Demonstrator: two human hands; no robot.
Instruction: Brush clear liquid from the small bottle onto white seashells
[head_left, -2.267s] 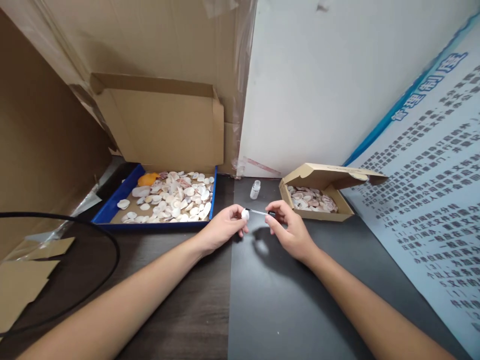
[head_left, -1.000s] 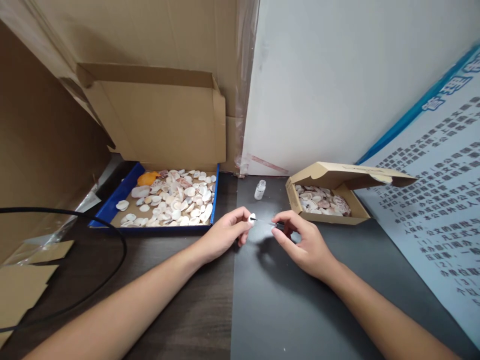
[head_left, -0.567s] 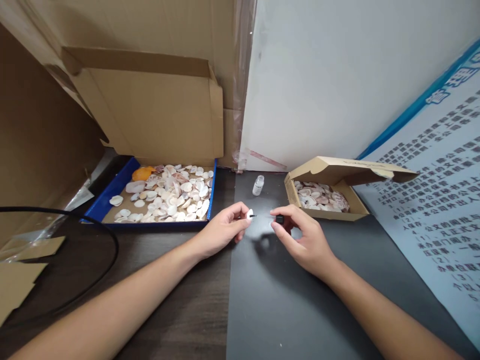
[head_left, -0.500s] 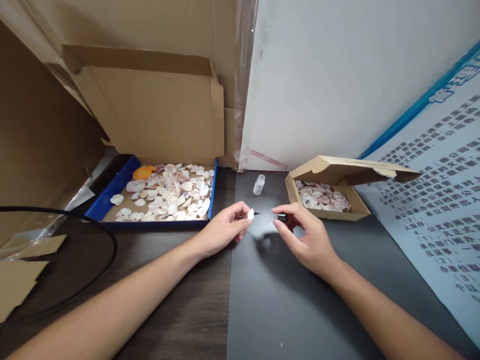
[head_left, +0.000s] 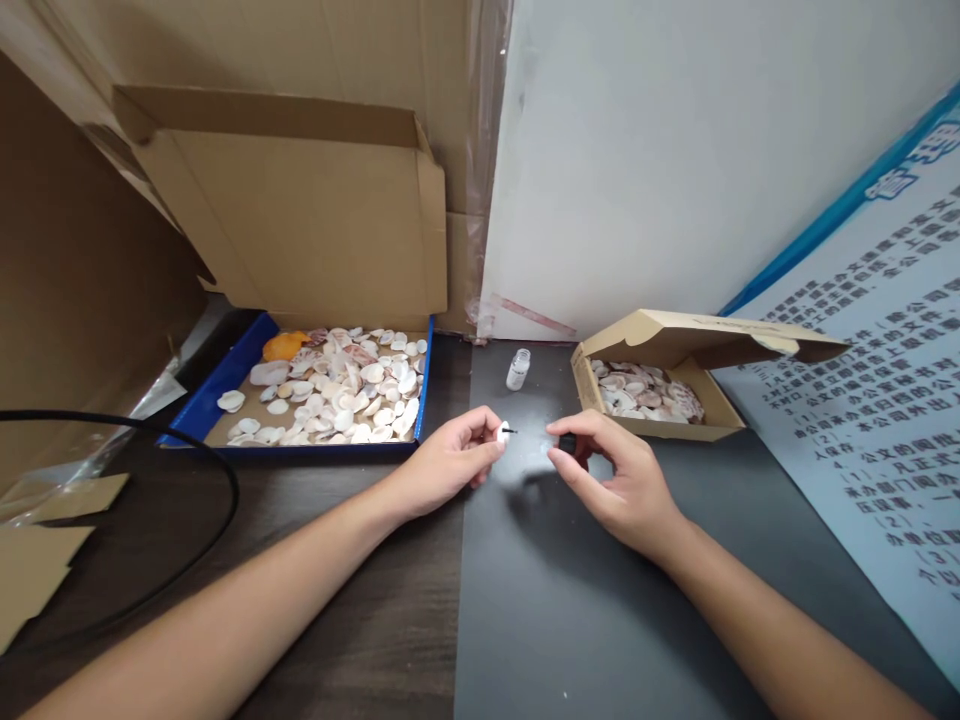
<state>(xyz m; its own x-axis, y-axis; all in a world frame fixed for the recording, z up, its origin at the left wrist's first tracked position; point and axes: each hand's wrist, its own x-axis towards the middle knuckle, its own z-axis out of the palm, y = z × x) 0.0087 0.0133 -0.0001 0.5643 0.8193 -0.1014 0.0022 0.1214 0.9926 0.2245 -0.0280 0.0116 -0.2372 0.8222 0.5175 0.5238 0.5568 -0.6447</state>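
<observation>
Between thumb and fingers, my left hand (head_left: 454, 455) pinches a small white shell (head_left: 502, 433). My right hand (head_left: 619, 470) grips a black cap (head_left: 568, 443) with a thin brush whose dark tip lies at the shell. A small clear bottle (head_left: 517, 370) with a white label stands uncapped on the dark mat, beyond both hands. On the left, a blue-sided box (head_left: 294, 449) holds many pale shells (head_left: 349, 390) and an orange one (head_left: 285, 346). More shells (head_left: 645, 393) lie in a smaller cardboard box (head_left: 720, 408) on the right.
A black cable (head_left: 234, 490) curves over the table at the left, near cardboard pieces (head_left: 37, 575) and clear plastic. Cardboard and a white panel (head_left: 637, 150) rise behind the boxes. A printed sheet (head_left: 862, 400) stands at the right.
The brush tip now overlaps the shell in my left hand, where before it was at the shell's right edge. The view has shifted slightly, and both hands are nearly in place.
</observation>
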